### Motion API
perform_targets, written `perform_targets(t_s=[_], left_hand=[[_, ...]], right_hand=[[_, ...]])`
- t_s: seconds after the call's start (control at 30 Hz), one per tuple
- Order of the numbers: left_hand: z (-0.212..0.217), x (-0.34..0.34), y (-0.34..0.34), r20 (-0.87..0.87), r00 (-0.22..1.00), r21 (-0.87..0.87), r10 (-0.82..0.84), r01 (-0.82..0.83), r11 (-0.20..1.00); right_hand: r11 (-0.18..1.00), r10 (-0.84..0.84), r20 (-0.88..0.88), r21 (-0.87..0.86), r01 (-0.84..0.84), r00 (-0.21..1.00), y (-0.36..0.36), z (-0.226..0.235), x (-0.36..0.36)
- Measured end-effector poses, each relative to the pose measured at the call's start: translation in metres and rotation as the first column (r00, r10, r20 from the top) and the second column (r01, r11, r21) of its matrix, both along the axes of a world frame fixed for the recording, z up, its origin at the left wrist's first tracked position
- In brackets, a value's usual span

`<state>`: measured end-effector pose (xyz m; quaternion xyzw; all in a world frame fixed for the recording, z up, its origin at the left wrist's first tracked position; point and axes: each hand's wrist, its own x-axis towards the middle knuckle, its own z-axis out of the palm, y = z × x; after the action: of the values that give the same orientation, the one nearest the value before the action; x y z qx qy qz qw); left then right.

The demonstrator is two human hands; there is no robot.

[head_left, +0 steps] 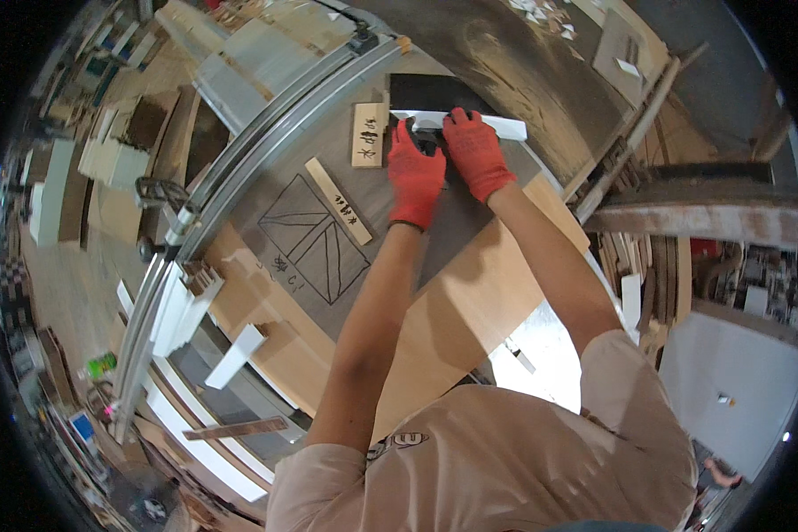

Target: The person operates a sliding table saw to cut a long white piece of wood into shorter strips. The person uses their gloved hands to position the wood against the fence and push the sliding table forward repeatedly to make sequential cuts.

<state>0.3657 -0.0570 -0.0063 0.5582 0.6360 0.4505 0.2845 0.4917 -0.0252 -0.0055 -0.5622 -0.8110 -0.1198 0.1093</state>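
Both my hands wear red gloves and press down at the far end of a grey board (328, 204) on a workbench. My left hand (414, 173) lies flat on the board, fingers toward a white strip (505, 129). My right hand (474, 151) rests on that white strip, which lies across the edge of a black panel (430, 90). Whether either hand grips anything is hidden by the gloves. A rectangle with diagonal lines (315, 238) is drawn on the board near my left forearm.
Two small wooden blocks (368, 133) (339, 201) with dark marks lie on the board left of my hands. A metal rail (266, 142) curves along the bench's left side. White slats (182, 310) and offcuts sit lower left. Stacked timber (647, 266) stands right.
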Motion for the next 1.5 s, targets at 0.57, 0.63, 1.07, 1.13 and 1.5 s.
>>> perform_targets(t_s=[0.57,0.63,1.07,1.13,1.5], left_hand=[[0.029,-0.29,0.09,-0.773,0.619,-0.1,0.141,-0.338,0.936],[0.026,-0.294,0.089,-0.827,0.548,-0.085,0.123,-0.337,0.937],[0.031,-0.292,0.085,-0.794,0.584,-0.063,0.169,-0.356,0.933],[0.031,-0.291,0.086,-0.783,0.597,-0.058,0.175,-0.35,0.935],[0.034,-0.29,0.085,-0.824,0.542,-0.088,0.164,-0.408,0.909]], right_hand=[[0.969,-0.206,0.241,-0.081,0.231,0.948,-0.009,0.006,-0.019],[0.965,-0.193,0.329,-0.106,0.239,0.924,-0.01,0.011,-0.027],[0.981,-0.18,0.28,-0.023,0.194,0.943,0.002,-0.003,-0.026],[0.981,-0.188,0.264,-0.003,0.196,0.946,0.005,-0.008,-0.022],[0.982,-0.176,0.332,-0.004,0.188,0.927,0.004,-0.003,-0.023]])
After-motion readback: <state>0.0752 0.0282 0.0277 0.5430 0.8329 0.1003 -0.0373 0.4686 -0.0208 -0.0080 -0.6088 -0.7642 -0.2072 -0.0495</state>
